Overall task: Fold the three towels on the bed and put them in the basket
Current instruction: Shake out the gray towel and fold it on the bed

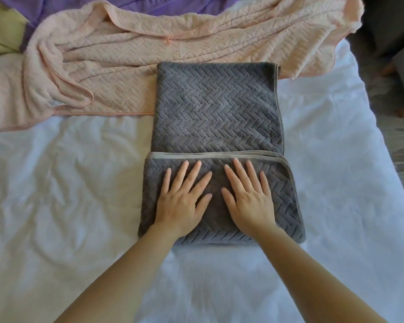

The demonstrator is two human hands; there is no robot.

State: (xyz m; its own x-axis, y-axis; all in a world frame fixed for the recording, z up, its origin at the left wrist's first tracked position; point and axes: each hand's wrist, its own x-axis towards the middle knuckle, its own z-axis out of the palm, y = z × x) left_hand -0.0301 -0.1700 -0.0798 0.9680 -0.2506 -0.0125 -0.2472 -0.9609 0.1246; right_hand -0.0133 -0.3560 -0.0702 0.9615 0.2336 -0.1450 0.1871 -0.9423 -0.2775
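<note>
Head view: grey towel (217, 117) partly folded on the white bed (68, 183), near flap doubled over under both hands. Left hand (184, 199) and right hand (250, 199) lie side by side, fingers straight and spread, pressing that flap flat.

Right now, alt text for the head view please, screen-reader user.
The left hand and right hand press flat, fingers straight, on the near folded-over flap of a grey herringbone towel on a white bed sheet. Beyond it lies a rumpled, unfolded pink towel, with purple fabric behind.
</note>
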